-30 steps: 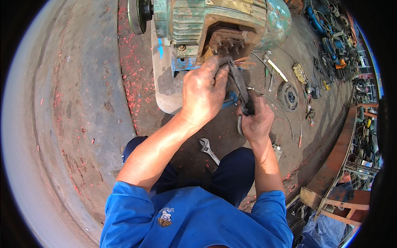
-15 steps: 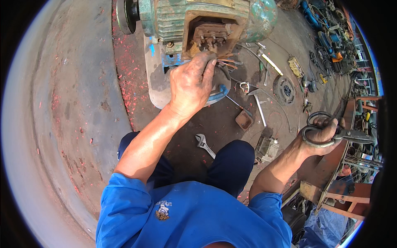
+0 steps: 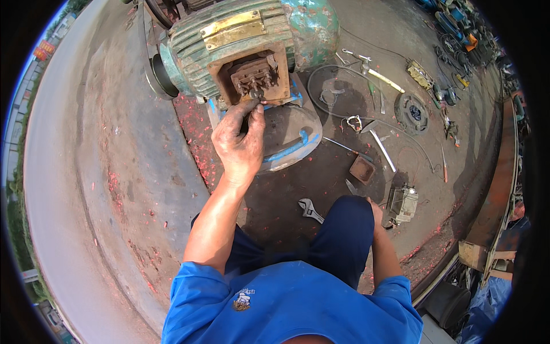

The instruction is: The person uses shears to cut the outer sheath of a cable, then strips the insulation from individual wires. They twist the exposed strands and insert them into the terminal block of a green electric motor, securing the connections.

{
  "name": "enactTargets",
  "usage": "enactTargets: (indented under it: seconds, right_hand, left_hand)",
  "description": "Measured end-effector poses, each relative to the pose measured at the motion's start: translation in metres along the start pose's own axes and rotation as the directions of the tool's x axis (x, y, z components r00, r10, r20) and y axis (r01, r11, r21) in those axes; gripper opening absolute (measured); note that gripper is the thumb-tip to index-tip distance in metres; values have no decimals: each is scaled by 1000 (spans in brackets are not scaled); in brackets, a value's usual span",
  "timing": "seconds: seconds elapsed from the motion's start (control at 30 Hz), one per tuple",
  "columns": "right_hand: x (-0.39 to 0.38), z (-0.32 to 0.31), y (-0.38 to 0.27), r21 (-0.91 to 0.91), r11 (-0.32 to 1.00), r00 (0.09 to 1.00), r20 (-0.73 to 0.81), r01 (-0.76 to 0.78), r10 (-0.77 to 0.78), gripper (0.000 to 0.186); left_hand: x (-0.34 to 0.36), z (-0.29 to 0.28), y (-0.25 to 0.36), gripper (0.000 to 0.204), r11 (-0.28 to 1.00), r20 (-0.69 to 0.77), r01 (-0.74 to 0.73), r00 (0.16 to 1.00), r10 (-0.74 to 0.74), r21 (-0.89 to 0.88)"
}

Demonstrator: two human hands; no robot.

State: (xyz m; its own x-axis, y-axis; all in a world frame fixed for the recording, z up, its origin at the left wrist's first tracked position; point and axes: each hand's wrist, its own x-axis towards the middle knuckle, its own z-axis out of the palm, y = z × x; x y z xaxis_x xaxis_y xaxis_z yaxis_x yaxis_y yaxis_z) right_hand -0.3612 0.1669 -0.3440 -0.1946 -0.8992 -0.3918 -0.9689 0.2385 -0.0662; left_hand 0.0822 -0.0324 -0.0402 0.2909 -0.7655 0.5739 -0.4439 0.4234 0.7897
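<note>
A green ribbed electric motor [image 3: 192, 54] lies in front of me, its rusty terminal box [image 3: 281, 63] facing me uncovered. Inside sits a terminal block [image 3: 252, 74] with several studs. My left hand [image 3: 238, 135] is at the box's lower edge, thumb and forefinger pinched together just below the studs. What they hold, if anything, is too small to make out. My right hand [image 3: 376, 213] is lowered beside my right knee and mostly hidden behind it. The blade tip of dark metal shears [image 3: 350, 186] pokes out past the knee, in line with that hand.
Under the motor is a grey base plate [image 3: 275, 129] with a blue handle. On the floor lie an adjustable wrench [image 3: 309, 209], a hammer [image 3: 382, 150], a small rusty tray [image 3: 362, 170], a black cable [image 3: 310, 80], a round metal part [image 3: 413, 113] and a metal housing [image 3: 403, 203].
My right hand has dropped from the far right to beside my knee with the shears. My left hand stays at the terminal box; the orange-tipped wires beside it no longer show. The view has shifted.
</note>
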Motion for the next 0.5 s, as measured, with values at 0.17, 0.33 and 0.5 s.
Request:
enactTargets:
  seconds: [0.17, 0.33, 0.5]
  right_hand:
    - [-50, 46, 2, -26, 998, 968, 240, -60, 65, 24]
    - [-5, -42, -39, 164, 987, 996, -89, 8, 6, 18]
    - [18, -219, -169, 542, 764, 891, -444, 351, -95, 14]
  left_hand:
    - [-5, -2, -8, 18, 978, 19, -204, 979, 204, 42]
    - [-5, -8, -15, 27, 913, 48, -368, 930, 366, 175]
    - [-1, 0, -12, 22, 868, 72, -453, 891, 448, 204]
